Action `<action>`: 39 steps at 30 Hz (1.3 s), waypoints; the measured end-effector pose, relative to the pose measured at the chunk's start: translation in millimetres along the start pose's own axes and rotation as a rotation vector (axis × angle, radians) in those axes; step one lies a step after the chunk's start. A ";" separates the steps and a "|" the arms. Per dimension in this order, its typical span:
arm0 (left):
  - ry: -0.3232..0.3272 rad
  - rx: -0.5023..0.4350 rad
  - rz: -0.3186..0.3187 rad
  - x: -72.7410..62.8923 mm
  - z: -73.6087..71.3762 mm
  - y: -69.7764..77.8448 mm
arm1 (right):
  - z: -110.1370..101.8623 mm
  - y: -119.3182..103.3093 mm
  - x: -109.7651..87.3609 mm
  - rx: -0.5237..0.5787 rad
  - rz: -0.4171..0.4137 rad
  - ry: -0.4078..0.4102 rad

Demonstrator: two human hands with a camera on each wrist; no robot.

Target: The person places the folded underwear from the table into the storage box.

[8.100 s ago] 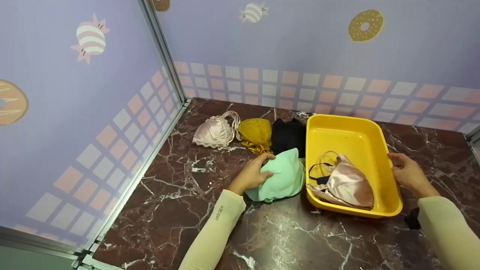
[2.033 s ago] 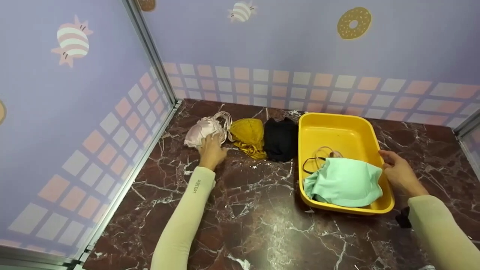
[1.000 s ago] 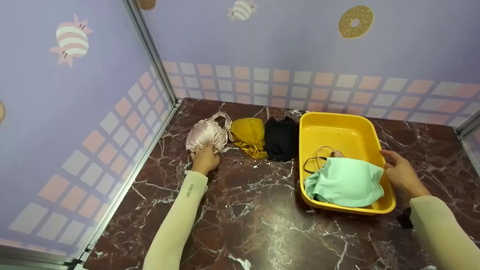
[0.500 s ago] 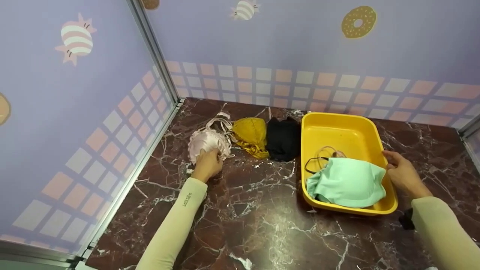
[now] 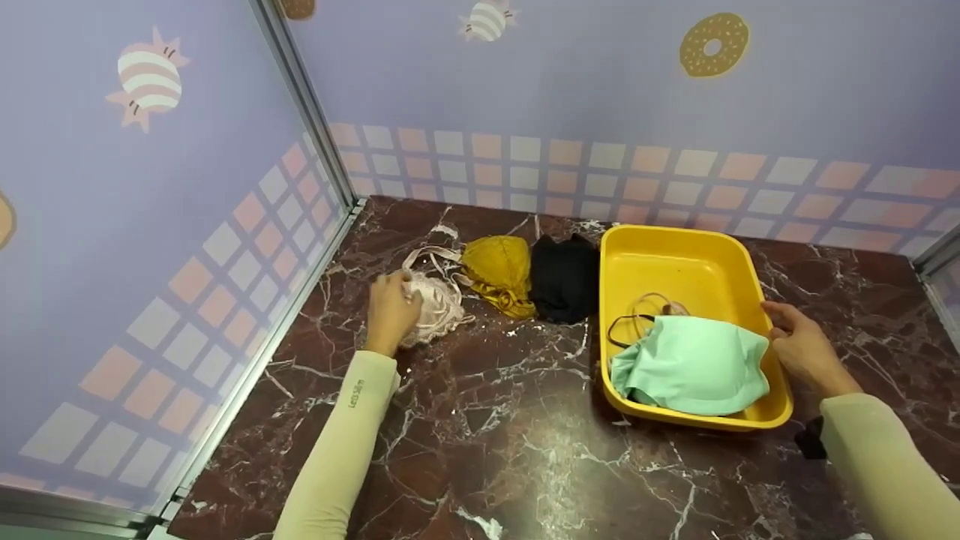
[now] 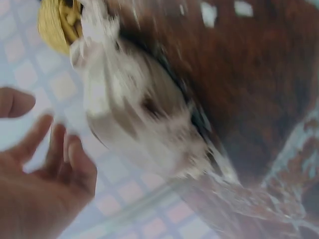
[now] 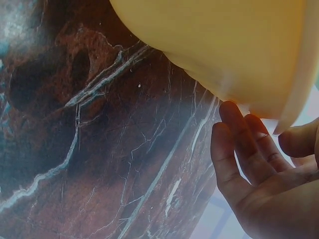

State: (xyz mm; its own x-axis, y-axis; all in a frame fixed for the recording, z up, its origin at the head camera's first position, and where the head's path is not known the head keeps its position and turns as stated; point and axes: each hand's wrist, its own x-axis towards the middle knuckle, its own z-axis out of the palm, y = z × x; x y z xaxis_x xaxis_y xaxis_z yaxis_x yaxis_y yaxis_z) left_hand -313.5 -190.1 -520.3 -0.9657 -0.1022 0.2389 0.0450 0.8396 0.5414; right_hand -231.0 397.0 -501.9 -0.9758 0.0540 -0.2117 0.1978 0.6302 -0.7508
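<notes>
My left hand (image 5: 393, 309) is at the left edge of a pale pink lace-trimmed bra (image 5: 439, 304), which lies cup hollow up on the tabletop, its straps trailing toward the back. In the left wrist view, a gap shows between the loosely bent fingers (image 6: 37, 137) and the blurred bra (image 6: 134, 104). With its fingertips, my right hand (image 5: 810, 349) touches the outer right side of a yellow plastic tray (image 5: 694, 232); in the right wrist view the thumb is close to the rim. A mint green bra (image 5: 697, 364) lies in the tray, covering most of a pink one.
Right of the pale pink bra, a mustard bra (image 5: 496, 262) and a black folded garment (image 5: 564, 277) lie in a row up to the tray. The dark red marbled tabletop (image 5: 480, 450) meets patterned wall panels (image 5: 525, 75) at the back and left.
Earlier, the mint bra went from the table into the tray under my left hand. Since then the pale pink bra has turned over and shifted forward; the left hand has released it. My right hand stays put.
</notes>
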 end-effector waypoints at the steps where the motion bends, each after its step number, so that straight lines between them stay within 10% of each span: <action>1: -0.008 -0.014 -0.054 1.3 -2.7 -3.4 | -0.1 -0.5 0.0 0.001 0.001 0.001; 5: -0.145 0.008 -0.256 1.0 -10.9 -12.2 | -1.0 -1.3 0.6 -0.006 0.000 0.005; 10: -0.273 0.051 -0.310 -2.9 -10.6 -16.5 | -0.7 -1.6 1.6 -0.016 -0.008 0.008; 39: -0.216 0.059 -0.351 2.6 0.2 -12.4 | 0.8 0.0 -1.9 -0.008 -0.047 0.020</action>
State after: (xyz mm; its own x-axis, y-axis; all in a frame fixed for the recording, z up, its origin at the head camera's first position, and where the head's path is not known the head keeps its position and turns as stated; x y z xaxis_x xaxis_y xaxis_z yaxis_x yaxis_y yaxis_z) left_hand -316.6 -200.7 -526.6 -0.9516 -0.2785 -0.1300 -0.3050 0.8034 0.5114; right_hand -229.1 396.3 -502.0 -0.9857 0.0400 -0.1636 0.1512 0.6384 -0.7547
